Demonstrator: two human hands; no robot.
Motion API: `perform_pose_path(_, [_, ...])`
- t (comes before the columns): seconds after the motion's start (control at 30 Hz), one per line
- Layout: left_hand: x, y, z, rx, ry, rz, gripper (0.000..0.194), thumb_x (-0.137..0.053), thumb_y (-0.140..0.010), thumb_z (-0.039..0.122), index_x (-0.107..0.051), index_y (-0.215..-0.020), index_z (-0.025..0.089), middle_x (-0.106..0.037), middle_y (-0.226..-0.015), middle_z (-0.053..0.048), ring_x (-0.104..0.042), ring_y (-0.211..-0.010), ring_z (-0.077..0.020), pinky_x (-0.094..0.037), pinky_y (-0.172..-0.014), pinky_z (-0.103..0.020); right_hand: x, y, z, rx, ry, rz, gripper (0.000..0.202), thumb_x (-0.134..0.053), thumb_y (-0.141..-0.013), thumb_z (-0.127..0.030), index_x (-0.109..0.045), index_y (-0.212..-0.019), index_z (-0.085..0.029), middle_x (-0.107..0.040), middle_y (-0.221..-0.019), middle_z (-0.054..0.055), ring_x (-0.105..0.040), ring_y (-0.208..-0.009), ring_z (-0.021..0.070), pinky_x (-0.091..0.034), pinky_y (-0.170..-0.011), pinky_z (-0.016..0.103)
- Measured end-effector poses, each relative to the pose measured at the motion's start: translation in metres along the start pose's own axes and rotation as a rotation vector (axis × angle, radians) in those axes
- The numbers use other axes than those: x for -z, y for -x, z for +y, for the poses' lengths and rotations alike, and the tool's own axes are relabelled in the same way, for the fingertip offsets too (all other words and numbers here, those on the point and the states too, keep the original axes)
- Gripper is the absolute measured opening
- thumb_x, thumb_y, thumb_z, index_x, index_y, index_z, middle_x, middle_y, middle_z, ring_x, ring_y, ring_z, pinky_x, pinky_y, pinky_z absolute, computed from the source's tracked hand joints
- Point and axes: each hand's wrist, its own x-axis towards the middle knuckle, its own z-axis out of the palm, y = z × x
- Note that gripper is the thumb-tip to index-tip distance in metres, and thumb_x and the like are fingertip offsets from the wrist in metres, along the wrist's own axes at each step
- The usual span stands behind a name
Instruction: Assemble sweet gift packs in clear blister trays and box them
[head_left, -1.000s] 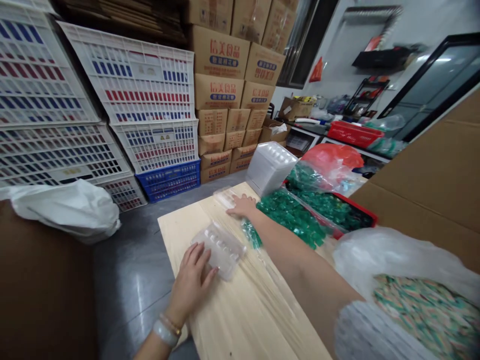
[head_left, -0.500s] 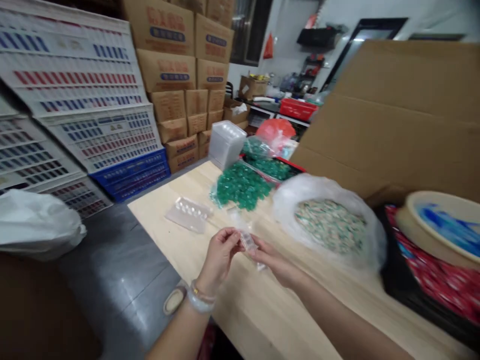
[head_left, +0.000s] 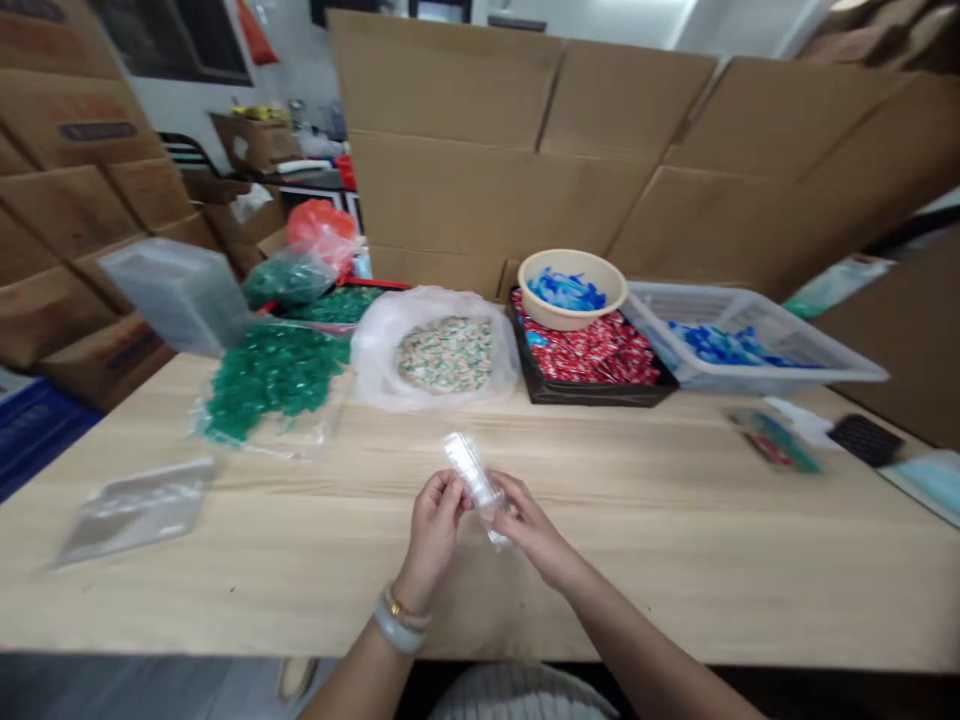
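Note:
A narrow clear plastic packet (head_left: 466, 459) is held between both hands over the wooden table (head_left: 360, 560), tilted with its far end leaning left. My left hand (head_left: 439, 515) pinches its left side, fingers closed. Around its lower right side my right hand (head_left: 529, 522) is closed, thumb on top. Motion blur hides what the packet contains. Beyond the hands, a white plastic bag (head_left: 375, 350) stands open, full of small pale and green pieces (head_left: 446, 355). Green wrapped pieces (head_left: 277, 375) lie in a heap to its left.
A flat clear bag (head_left: 142, 512) lies at left, near stacked clear containers (head_left: 176, 290). A black tray of red packets (head_left: 600, 390) carries a cream bowl (head_left: 531, 302) with blue pieces. A translucent bin (head_left: 810, 372) stands at right. A cardboard wall (head_left: 457, 190) rises behind the table.
My view has swung right, bringing the bowl, red packets and translucent bin fully into sight. Both hands still hold the clear packet.

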Motion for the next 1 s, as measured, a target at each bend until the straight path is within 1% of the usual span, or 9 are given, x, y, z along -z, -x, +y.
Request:
perform_pose_path(0.07, [-0.022, -0.002, -0.018, -0.011, -0.048, -0.057, 0.025, -0.061, -0.073, 0.037, -0.052, -0.070, 0.014, -0.049, -0.064, 0.002, -0.045, -0.061, -0.0076, -0.039, -0.061, -0.020, 0.024, 0.010, 0.005, 0.008, -0.034, 0.099, 0.056, -0.069, -0.059, -0.044, -0.057, -0.110, -0.025, -0.047, -0.125, 0.006, -0.036, -0.120, 0.0265, -0.027, -0.099, 0.040])
perform_pose_path(0.23, [-0.070, -0.010, -0.054, 0.037, -0.113, -0.125, 0.026, -0.059, -0.074, 0.039, -0.048, -0.068, 0.015, -0.045, -0.063, 0.003, -0.043, -0.060, -0.0079, -0.038, -0.059, -0.020, 0.080, 0.034, 0.017, -0.092, -0.296, 0.123, 0.039, -0.051, -0.073, -0.048, -0.059, -0.096, -0.019, -0.060, -0.097, 0.007, -0.052, -0.096, 0.0241, -0.035, -0.089, 0.042])
perform_pose_path(0.4, [-0.100, -0.016, -0.069, 0.085, -0.336, -0.295, 0.026, -0.060, -0.071, 0.038, -0.053, -0.069, 0.014, -0.052, -0.065, 0.000, -0.047, -0.063, -0.0107, -0.040, -0.062, -0.022, 0.115, 0.037, 0.022, -0.049, -0.171, 0.313, 0.047, -0.066, -0.062, -0.049, -0.058, -0.099, -0.021, -0.055, -0.112, 0.007, -0.046, -0.109, 0.0242, -0.033, -0.093, 0.038])
perform_pose_path(0.57, [-0.120, -0.017, -0.082, 0.035, -0.490, -0.364, 0.023, -0.058, -0.073, 0.037, -0.055, -0.067, 0.014, -0.054, -0.065, -0.001, -0.049, -0.065, -0.0123, -0.040, -0.064, -0.023, 0.132, 0.028, 0.020, -0.004, -0.351, 0.172, 0.042, -0.071, -0.059, -0.043, -0.060, -0.088, -0.015, -0.063, -0.086, 0.006, -0.057, -0.085, 0.0203, -0.041, -0.081, 0.034])
perform_pose_path(0.67, [-0.129, -0.024, -0.085, 0.090, -0.426, -0.329, 0.025, -0.061, -0.071, 0.038, -0.054, -0.064, 0.014, -0.052, -0.061, 0.001, -0.048, -0.061, -0.0110, -0.041, -0.060, -0.022, 0.164, 0.028, 0.023, -0.052, -0.399, 0.165, 0.039, -0.064, -0.064, -0.046, -0.059, -0.087, -0.014, -0.062, -0.077, 0.005, -0.059, -0.074, 0.0195, -0.044, -0.073, 0.034])
perform_pose_path(0.77, [-0.138, -0.038, -0.081, 0.203, -0.241, -0.262, 0.027, -0.066, -0.065, 0.037, -0.052, -0.061, 0.015, -0.050, -0.058, 0.003, -0.047, -0.057, -0.0094, -0.044, -0.061, -0.023, 0.227, 0.029, 0.022, -0.006, -0.080, 0.332, 0.038, -0.056, -0.069, -0.045, -0.058, -0.091, -0.015, -0.062, -0.093, 0.009, -0.058, -0.087, 0.0229, -0.044, -0.078, 0.038])
perform_pose_path(0.87, [-0.141, -0.052, -0.081, 0.370, -0.114, -0.178, 0.023, -0.070, -0.060, 0.030, -0.054, -0.062, 0.014, -0.055, -0.063, 0.003, -0.052, -0.061, -0.0107, -0.050, -0.067, -0.029, 0.306, 0.021, 0.019, 0.065, 0.671, 0.489, 0.044, -0.066, -0.062, -0.033, -0.057, -0.101, -0.016, -0.046, -0.126, 0.013, -0.038, -0.118, 0.0292, -0.029, -0.097, 0.044])
perform_pose_path(0.93, [-0.138, -0.060, -0.087, 0.479, -0.093, -0.109, 0.020, -0.071, -0.058, 0.024, -0.058, -0.069, 0.014, -0.060, -0.073, 0.000, -0.057, -0.068, -0.0130, -0.051, -0.070, -0.031, 0.351, 0.009, 0.019, -0.002, 1.099, 0.391, 0.056, -0.068, -0.060, -0.022, -0.054, -0.113, -0.018, -0.035, -0.137, 0.013, -0.023, -0.127, 0.0324, -0.016, -0.103, 0.048])
perform_pose_path(1.0, [-0.131, -0.065, -0.096, 0.556, -0.094, -0.066, 0.017, -0.068, -0.061, 0.021, -0.059, -0.075, 0.014, -0.063, -0.080, -0.002, -0.060, -0.074, -0.0146, -0.052, -0.071, -0.031, 0.387, -0.004, 0.023, -0.081, 1.317, 0.275, 0.071, -0.069, -0.061, -0.020, -0.043, -0.127, -0.022, -0.027, -0.142, 0.011, -0.017, -0.130, 0.0333, -0.011, -0.104, 0.049])
